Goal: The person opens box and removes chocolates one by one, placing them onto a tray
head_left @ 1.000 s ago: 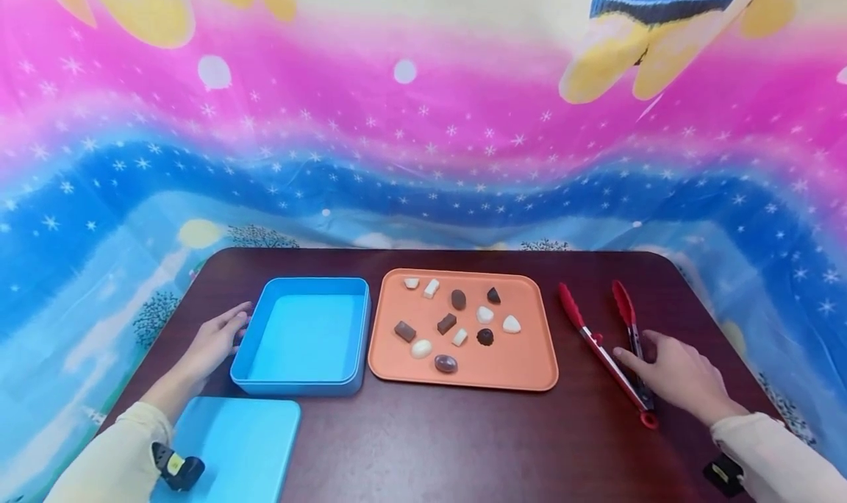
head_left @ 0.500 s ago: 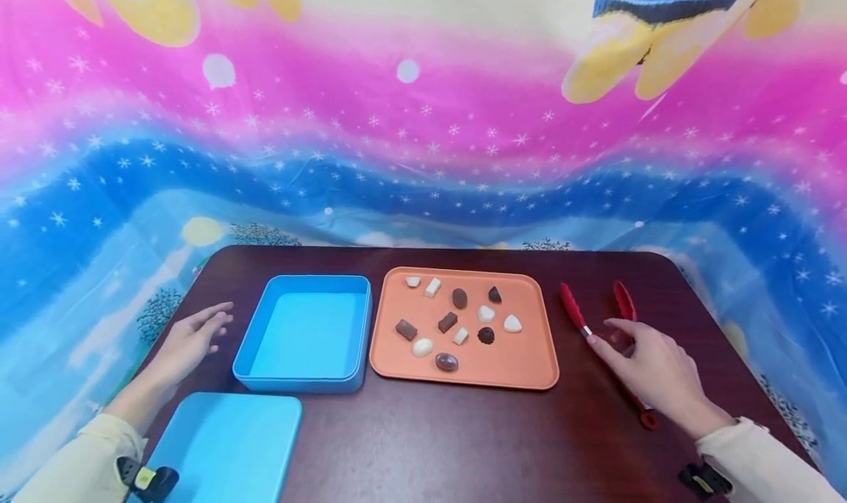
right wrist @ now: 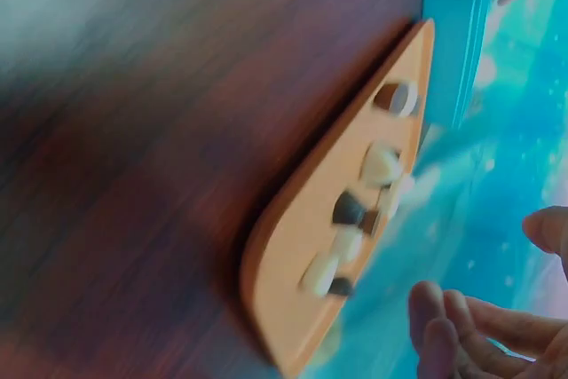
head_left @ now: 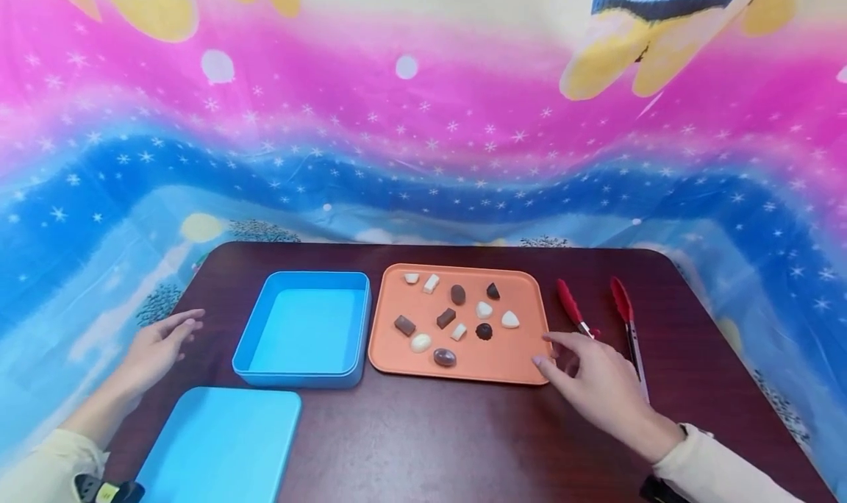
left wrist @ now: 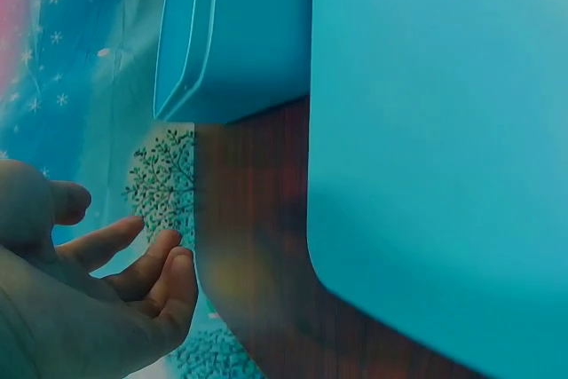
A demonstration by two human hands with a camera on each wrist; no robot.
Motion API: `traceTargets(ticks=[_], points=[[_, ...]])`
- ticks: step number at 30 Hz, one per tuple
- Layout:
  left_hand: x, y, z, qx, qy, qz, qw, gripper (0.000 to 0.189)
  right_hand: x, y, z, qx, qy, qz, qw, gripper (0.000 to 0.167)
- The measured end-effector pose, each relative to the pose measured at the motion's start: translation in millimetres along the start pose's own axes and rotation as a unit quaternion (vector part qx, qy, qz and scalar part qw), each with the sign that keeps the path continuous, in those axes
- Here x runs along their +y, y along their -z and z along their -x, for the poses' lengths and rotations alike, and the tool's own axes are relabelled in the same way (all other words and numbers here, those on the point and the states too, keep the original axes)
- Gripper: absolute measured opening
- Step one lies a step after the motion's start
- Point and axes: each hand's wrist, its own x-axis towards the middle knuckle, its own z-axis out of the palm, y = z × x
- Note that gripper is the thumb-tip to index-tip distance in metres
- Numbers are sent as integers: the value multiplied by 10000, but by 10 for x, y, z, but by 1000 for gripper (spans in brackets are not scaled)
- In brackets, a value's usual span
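Note:
My right hand [head_left: 602,385] hovers at the right edge of an orange tray [head_left: 516,359], thumb and fingers apart, with nothing held; whether the fingertips touch the rim I cannot tell. Several brown and white chocolates lie scattered over the tray, among them a dark flower-shaped chocolate [head_left: 484,332] and a white triangular chocolate [head_left: 510,319]. Left of an open blue box [head_left: 298,380], my left hand [head_left: 148,356] is in the air, fingers loosely bent and holding nothing. In the left wrist view this hand [left wrist: 98,299] is apart from the box [left wrist: 257,33].
Red-tipped tongs [head_left: 623,301] lie spread on the table right of the tray, partly hidden behind my right hand. A blue lid [head_left: 225,444] lies flat in front of the box. The dark wooden table [head_left: 423,444] ends at a patterned cloth [head_left: 423,165] behind.
My right hand has moved left from the tongs to the tray's right edge, leaving the tongs on the table. My left hand has drawn away from the box to the left.

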Motion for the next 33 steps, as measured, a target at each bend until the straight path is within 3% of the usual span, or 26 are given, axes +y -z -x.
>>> traceTargets(ticks=[7,16,19,26,33], points=[[-86,81,59,-89,-61,-192,9998,54,-242,-171,22,-227,212,-240,9992,31],[-98,155,149,-203,-182,-907,9955,51,-593,-405,106,-810,668,-730,9918,29],[-131,180,180,-402,-160,-1025,9938,49,-695,-498,134,-1053,916,-884,9863,27],[-260,240,247,-1292,30,-1006,9865,51,-839,-748,148,-1710,1163,-1003,9732,31],[-276,292,354,-1729,365,-694,9818,51,-1024,-917,109,-2376,1341,-1244,9540,33]])
